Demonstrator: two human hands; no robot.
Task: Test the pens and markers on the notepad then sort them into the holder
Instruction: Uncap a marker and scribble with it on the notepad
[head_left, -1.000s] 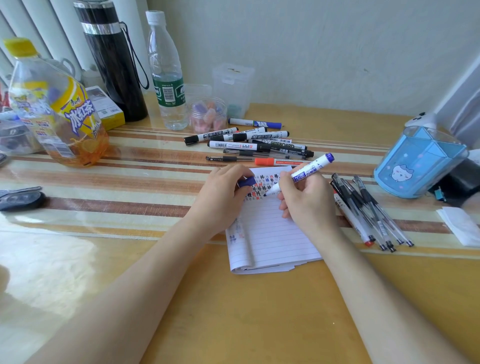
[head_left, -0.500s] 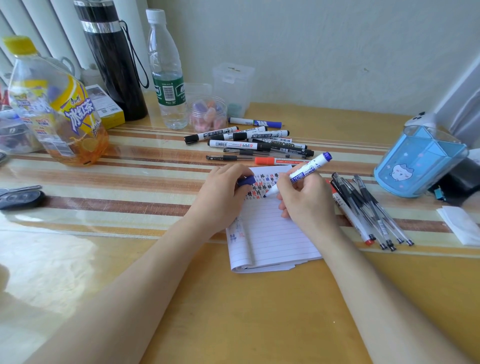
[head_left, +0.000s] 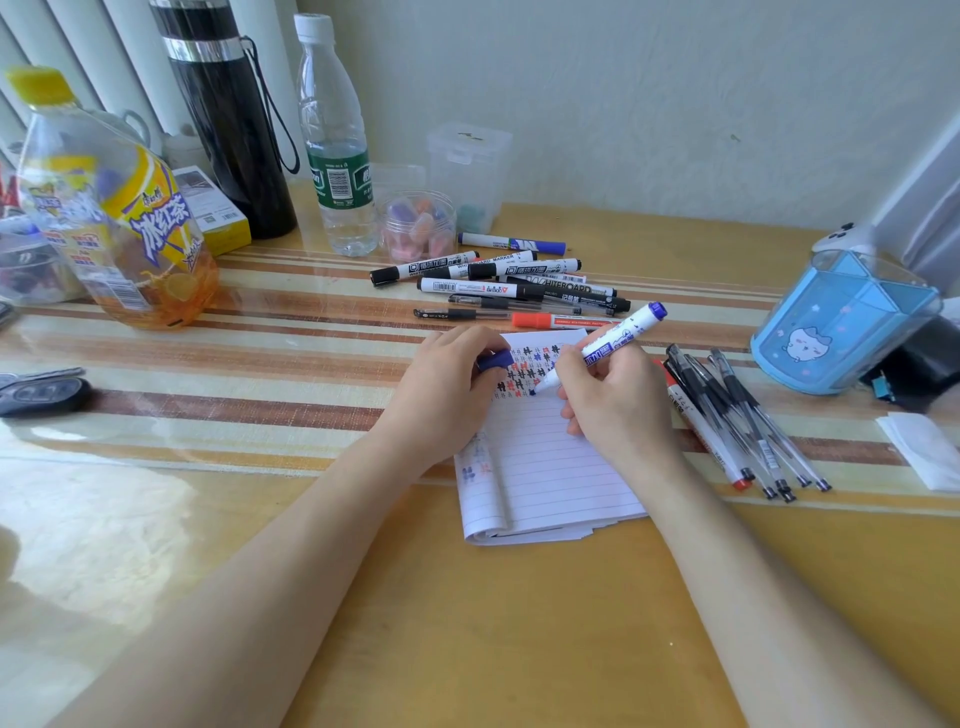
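1. Blue-inked white plastic marker (head_left: 605, 347), pinched in the right hand (head_left: 615, 410), touches its tip to the lined paper notepad (head_left: 550, 467) at centre.
2. Left hand (head_left: 447, 387) grips the blue cap (head_left: 496, 359) at the page's left edge.
3. Light, short strokes should suffice.

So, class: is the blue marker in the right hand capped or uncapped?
Uncapped. The blue marker shows its bare tip on the notepad, and the left hand holds the blue cap.
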